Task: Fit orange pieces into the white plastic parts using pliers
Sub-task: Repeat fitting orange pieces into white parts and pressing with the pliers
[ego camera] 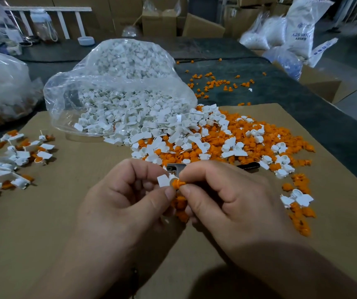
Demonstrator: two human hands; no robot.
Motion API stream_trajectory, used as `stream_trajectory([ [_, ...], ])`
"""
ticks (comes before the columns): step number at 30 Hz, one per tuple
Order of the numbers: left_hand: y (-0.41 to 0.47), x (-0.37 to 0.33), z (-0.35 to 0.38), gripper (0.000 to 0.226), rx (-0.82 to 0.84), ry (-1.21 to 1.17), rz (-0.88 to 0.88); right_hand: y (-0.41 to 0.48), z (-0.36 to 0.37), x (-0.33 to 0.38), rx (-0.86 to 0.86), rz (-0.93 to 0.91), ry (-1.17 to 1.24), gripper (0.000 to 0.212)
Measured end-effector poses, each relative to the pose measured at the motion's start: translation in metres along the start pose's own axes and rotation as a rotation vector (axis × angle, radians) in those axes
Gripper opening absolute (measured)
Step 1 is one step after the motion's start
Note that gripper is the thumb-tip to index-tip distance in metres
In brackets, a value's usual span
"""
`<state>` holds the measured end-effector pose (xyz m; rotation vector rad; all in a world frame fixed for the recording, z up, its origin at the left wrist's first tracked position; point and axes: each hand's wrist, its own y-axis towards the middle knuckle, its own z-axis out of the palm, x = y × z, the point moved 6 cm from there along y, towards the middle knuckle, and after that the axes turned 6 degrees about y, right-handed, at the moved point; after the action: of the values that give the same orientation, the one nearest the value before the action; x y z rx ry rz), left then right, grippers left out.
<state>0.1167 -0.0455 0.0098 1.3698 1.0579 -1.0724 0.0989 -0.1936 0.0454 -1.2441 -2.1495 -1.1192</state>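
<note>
Risk, open bag: the clear bag [119,93] lies on its side at the far middle of the cardboard sheet [65,212], mouth toward the person. A nudge would likely send more white parts sliding over the orange heap.
Risk, mixed heap: loose orange pieces [216,152] and spilled white parts [162,130] overlap toward the sheet's right edge, so a quick pick could bring up the wrong piece or two at once.
Risk, pliers: the pliers [248,166] lie just behind the hands, untouched. Finger pressure alone may leave the piece half seated.
Risk, held pair: a skewed entry could jam the piece or pop it out into the heap.
Left grip: the left hand [125,201] has thumb and forefinger pinched on the white part [163,181], above the near middle of the sheet.
Right grip: the right hand [227,197] pinches the orange piece [177,183], its end touching the white part. More orange shows below the fingers; I cannot tell whether it is held or lying there.
Container, clear bag: heaped with white parts only, as far as shows.
Container, second bag [0,87]: on the worktop [281,93] at its left edge, with white and orange things blurred through the plastic.
Container, cardboard box [320,83]: past the worktop's right edge, contents hidden.
</note>
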Motion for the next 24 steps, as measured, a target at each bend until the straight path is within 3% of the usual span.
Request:
stream_trajectory([
  [3,-0.001,-0.001,0.001,0.027,0.006,0.096,0.027,0.001,0.000,0.007,-0.013,-0.077,-0.170,0.009],
  [11,-0.002,0.002,-0.002,0.029,0.018,0.168,0.043,0.002,0.000,0.008,0.022,-0.035,-0.216,0.012],
  [24,-0.001,0.013,0.002,0.026,0.005,0.159,-0.014,0.006,0.014,0.009,0.315,0.052,-0.390,0.026],
])
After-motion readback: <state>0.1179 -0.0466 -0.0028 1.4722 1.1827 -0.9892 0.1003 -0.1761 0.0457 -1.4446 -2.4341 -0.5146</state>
